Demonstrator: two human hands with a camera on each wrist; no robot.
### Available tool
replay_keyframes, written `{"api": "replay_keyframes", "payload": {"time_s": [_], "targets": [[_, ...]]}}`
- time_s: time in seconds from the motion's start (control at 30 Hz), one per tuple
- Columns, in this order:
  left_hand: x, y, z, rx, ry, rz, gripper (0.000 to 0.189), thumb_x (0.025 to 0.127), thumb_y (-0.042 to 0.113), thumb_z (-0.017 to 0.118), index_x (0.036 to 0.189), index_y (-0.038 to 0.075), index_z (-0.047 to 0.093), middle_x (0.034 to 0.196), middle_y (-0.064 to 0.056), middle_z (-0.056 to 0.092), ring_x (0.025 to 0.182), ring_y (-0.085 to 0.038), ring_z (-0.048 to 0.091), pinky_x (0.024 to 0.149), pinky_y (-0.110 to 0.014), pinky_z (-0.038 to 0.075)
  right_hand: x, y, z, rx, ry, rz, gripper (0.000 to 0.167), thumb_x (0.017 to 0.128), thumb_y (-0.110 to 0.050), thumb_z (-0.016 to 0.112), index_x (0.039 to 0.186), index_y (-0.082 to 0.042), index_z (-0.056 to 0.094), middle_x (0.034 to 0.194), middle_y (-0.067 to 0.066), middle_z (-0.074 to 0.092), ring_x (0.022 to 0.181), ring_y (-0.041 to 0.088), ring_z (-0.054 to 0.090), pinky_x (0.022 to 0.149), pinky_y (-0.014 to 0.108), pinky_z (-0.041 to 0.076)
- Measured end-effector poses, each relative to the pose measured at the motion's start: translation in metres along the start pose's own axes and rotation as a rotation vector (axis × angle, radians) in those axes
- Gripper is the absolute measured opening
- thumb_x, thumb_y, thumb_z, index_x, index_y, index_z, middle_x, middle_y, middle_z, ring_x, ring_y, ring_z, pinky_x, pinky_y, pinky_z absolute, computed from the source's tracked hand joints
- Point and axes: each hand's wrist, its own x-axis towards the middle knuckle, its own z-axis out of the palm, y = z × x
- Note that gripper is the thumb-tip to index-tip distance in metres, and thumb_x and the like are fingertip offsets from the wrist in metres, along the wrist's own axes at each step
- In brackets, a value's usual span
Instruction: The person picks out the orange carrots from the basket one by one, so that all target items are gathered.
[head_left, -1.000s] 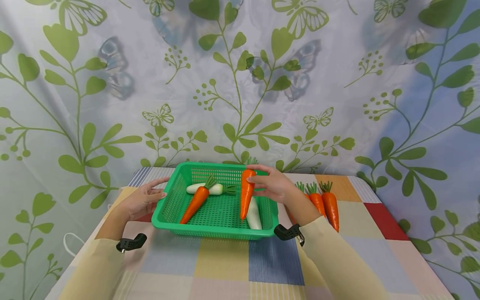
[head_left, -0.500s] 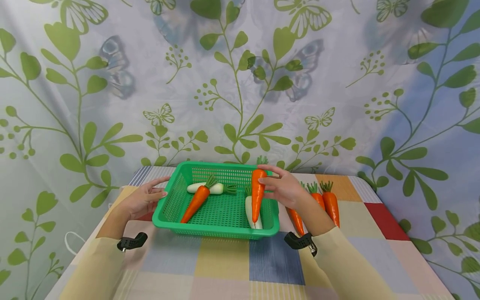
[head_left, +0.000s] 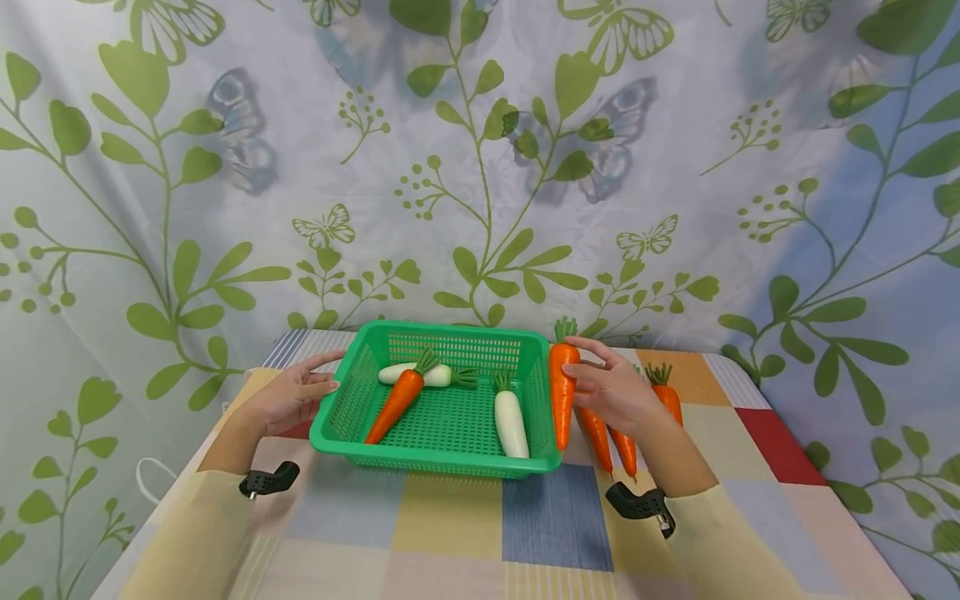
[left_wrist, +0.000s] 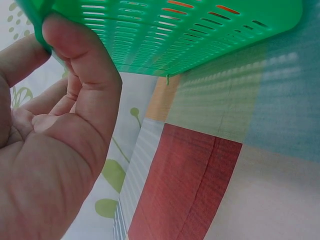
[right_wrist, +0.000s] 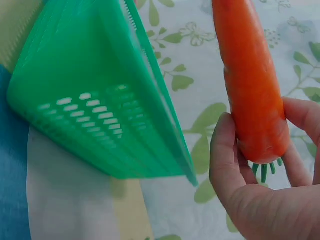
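My right hand grips an orange carrot near its leafy top. The carrot hangs tip down just beyond the right rim of a green plastic basket; in the right wrist view the carrot is apart from the basket wall. At the left end, my left hand pinches the basket rim between thumb and fingers, as the left wrist view shows with the thumb against the outer side. Inside the basket lie another carrot, a white radish and a second white radish partly under that carrot.
Several more carrots lie on the table to the right, partly hidden behind my right hand. A patchwork-patterned cloth covers the table. Behind it hangs a leaf-and-butterfly curtain. A white cable loops at the left edge.
My right hand has carried the carrot rightward, from above the basket to outside its right rim. The white radish beneath is now fully visible. My left hand has stayed on the rim.
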Motion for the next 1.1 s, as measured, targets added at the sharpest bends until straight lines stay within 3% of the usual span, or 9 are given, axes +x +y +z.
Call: {"api": "replay_keyframes", "payload": {"time_s": [0.27, 0.33, 0.5, 0.7, 0.9, 1.1], "targets": [[0.001, 0.0, 0.001, -0.006, 0.015, -0.001, 0.078, 0.103, 0.016, 0.062, 0.165, 0.015, 0.014, 0.135, -0.008, 0.064, 0.108, -0.02, 0.072, 0.092, -0.041, 0.061, -0.013, 0.009, -0.02, -0.02, 0.099, -0.135, 0.053, 0.099, -0.012, 0.069, 0.148, -0.014, 0.048, 0.111, 0.001, 0.058, 0.089, 0.012, 0.062, 0.074, 0.021, 0.056], [0.001, 0.0, 0.001, -0.011, 0.022, -0.004, 0.077, 0.103, 0.016, 0.062, 0.165, 0.016, 0.016, 0.134, -0.008, 0.064, 0.108, -0.019, 0.072, 0.092, -0.041, 0.062, -0.016, 0.012, -0.027, -0.019, 0.11, -0.162, 0.053, 0.099, -0.011, 0.068, 0.148, -0.014, 0.049, 0.114, 0.001, 0.057, 0.091, 0.012, 0.062, 0.076, 0.02, 0.057], [0.001, -0.001, 0.001, -0.023, 0.022, -0.001, 0.076, 0.104, 0.016, 0.061, 0.165, 0.016, 0.016, 0.128, -0.005, 0.066, 0.106, -0.018, 0.073, 0.091, -0.039, 0.062, -0.021, 0.02, -0.046, -0.073, 0.143, -0.193, 0.055, 0.1, -0.014, 0.068, 0.151, -0.015, 0.048, 0.127, -0.001, 0.054, 0.102, 0.011, 0.061, 0.083, 0.018, 0.057], [-0.001, -0.001, 0.0, -0.029, -0.002, 0.017, 0.077, 0.105, 0.014, 0.059, 0.165, 0.013, 0.012, 0.127, -0.004, 0.067, 0.106, -0.017, 0.073, 0.091, -0.038, 0.062, -0.027, 0.032, -0.07, -0.104, 0.172, -0.229, 0.06, 0.101, -0.013, 0.066, 0.156, -0.014, 0.043, 0.134, -0.006, 0.055, 0.103, 0.006, 0.064, 0.084, 0.016, 0.058], [-0.001, -0.001, 0.0, -0.019, 0.02, 0.001, 0.075, 0.105, 0.014, 0.059, 0.165, 0.015, 0.015, 0.128, -0.004, 0.067, 0.106, -0.017, 0.073, 0.091, -0.039, 0.062, -0.035, 0.042, -0.093, -0.186, 0.265, -0.247, 0.06, 0.099, -0.018, 0.069, 0.155, -0.016, 0.047, 0.129, -0.01, 0.059, 0.091, 0.003, 0.063, 0.075, 0.013, 0.056], [-0.002, 0.0, 0.0, -0.006, 0.009, 0.006, 0.076, 0.105, 0.016, 0.059, 0.165, 0.014, 0.013, 0.132, -0.005, 0.065, 0.107, -0.018, 0.072, 0.091, -0.039, 0.062, -0.042, 0.049, -0.118, -0.152, 0.321, -0.259, 0.059, 0.099, -0.014, 0.069, 0.153, -0.013, 0.048, 0.124, -0.013, 0.063, 0.101, 0.001, 0.069, 0.082, 0.016, 0.058]]}}
